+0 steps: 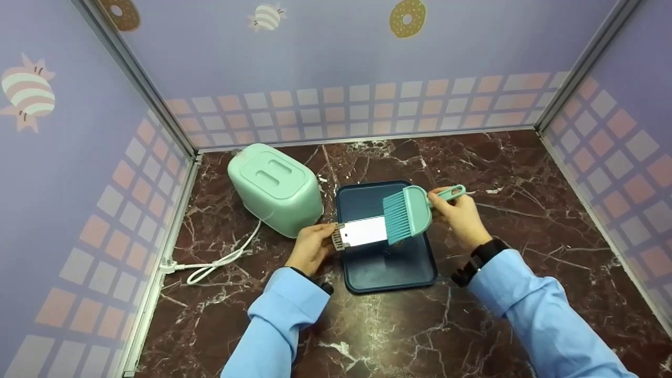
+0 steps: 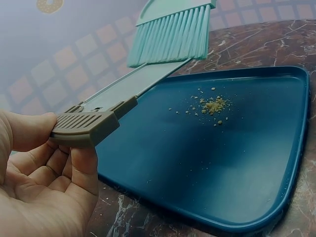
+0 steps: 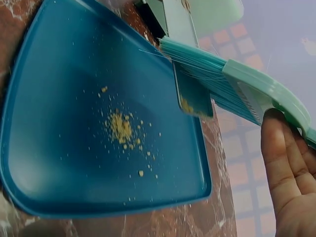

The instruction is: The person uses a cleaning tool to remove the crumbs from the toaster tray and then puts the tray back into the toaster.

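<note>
In the head view my left hand (image 1: 310, 247) pinches the brown end of a toaster crumb tray (image 1: 365, 232), thumb on top and fingers beneath. The metal crumb tray is held above a dark blue serving tray (image 1: 388, 273). My right hand (image 1: 463, 219) grips the handle of a mint-green brush (image 1: 419, 210). Its teal bristles lie across the far end of the crumb tray and cover part of it. Yellowish crumbs (image 2: 215, 104) lie in a small heap on the blue tray in the left wrist view. The right wrist view shows some crumbs (image 3: 186, 105) at the crumb tray's far edge.
A mint-green toaster (image 1: 281, 194) stands left of the blue tray. Its white cord (image 1: 226, 260) loops to a plug (image 1: 168, 266) by the left wall. Printed panels enclose the dark marble-patterned surface (image 1: 504, 173) at the back and both sides.
</note>
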Tool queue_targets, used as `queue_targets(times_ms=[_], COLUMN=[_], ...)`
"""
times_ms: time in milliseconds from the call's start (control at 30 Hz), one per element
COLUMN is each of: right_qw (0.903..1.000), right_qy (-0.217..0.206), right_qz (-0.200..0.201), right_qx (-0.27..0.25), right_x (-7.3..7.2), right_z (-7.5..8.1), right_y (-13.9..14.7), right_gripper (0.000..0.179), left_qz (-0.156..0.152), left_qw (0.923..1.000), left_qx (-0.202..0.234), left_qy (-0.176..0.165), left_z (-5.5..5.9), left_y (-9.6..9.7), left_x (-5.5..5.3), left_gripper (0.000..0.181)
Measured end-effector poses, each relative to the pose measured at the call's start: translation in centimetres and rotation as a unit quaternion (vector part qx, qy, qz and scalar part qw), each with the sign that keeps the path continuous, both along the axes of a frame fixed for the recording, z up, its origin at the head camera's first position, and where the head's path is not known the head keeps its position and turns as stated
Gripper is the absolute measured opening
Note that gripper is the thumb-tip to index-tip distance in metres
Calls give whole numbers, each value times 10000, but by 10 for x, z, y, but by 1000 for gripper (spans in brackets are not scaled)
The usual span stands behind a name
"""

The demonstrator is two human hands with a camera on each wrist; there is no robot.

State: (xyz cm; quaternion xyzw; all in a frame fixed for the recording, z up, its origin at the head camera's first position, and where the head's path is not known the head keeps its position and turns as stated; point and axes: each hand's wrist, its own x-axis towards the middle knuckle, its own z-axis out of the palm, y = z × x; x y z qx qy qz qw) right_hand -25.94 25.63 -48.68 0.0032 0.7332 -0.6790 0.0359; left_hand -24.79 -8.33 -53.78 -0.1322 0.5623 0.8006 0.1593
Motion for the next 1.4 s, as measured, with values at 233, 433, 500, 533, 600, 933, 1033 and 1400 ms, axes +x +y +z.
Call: queue_targets(times_ms=[233,433,500,533,600,933,1033,1400], right_qw=[9996,9998,9997,9996,9993,9982,9971,9894], right_qy=[-151,-40,-17,-33,-42,-78,-71,182], right_qz=[-130,-178,-235,-266,-322,-472,-555,-1049], right_qx=[-175,-10,87,122,176,-352,-517,-989], right_x=[3,0,-1,-1,-2,-2,-1,5], right_z=[8,2,-2,-2,-2,2,2,5], right_y=[10,18,21,22,23,24,24,7], right_gripper=[46,47,49,49,50,49,50,52], left_qz=[9,72,66,60,64,120,110,207], left_qw=[10000,10000,10000,10000,10000,9999,9999,9997], left_qx=[-17,-62,-64,-60,-31,-3,-30,115], left_qy=[32,29,39,43,49,-13,18,51], left_z=[-2,-2,-3,-3,-3,-3,-2,-2], left_y=[-2,-2,-3,-3,-3,-5,-5,-5], left_x=[-1,-1,0,0,0,-1,0,1], left_gripper=[31,30,30,30,31,31,30,27])
